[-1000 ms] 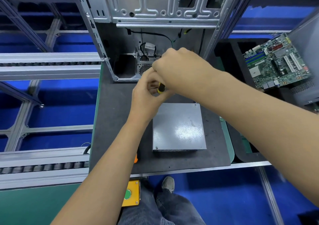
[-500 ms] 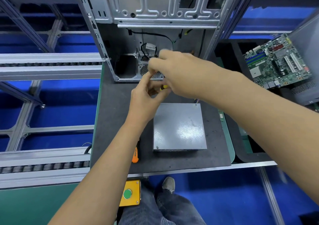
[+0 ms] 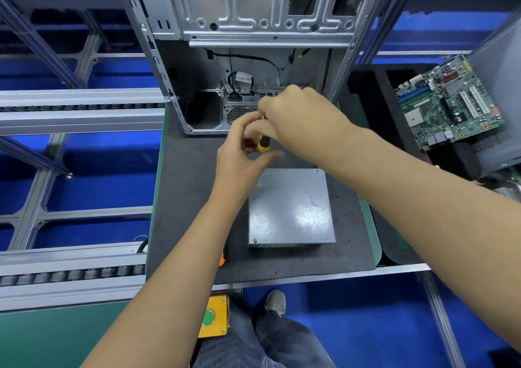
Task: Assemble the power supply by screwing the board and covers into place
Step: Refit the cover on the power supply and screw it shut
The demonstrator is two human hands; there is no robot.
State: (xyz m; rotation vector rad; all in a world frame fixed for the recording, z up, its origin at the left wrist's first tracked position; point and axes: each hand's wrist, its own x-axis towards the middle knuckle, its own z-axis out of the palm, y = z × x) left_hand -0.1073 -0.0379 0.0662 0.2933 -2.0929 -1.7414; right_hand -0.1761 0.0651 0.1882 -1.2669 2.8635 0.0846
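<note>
A closed grey metal power supply box (image 3: pixel 291 206) lies on the dark mat (image 3: pixel 191 187) in front of me. Just beyond its far left corner my two hands meet around a yellow-and-black screwdriver (image 3: pixel 263 143). My right hand (image 3: pixel 298 122) grips the upper part of the handle from above. My left hand (image 3: pixel 242 156) curls around the lower part of the handle, thumb stretched to the right. The screwdriver's tip is hidden behind my hands.
An open metal computer case (image 3: pixel 253 29) stands at the back of the mat, cables and a fan grille inside. A green motherboard (image 3: pixel 448 102) rests on black foam at right. An orange tool (image 3: pixel 222 260) peeks from under my left forearm. A yellow button box (image 3: pixel 212 317) hangs below the table edge.
Both hands have stayed together on the screwdriver; my right hand shifted slightly up and back, and more of the yellow handle shows now between the hands.
</note>
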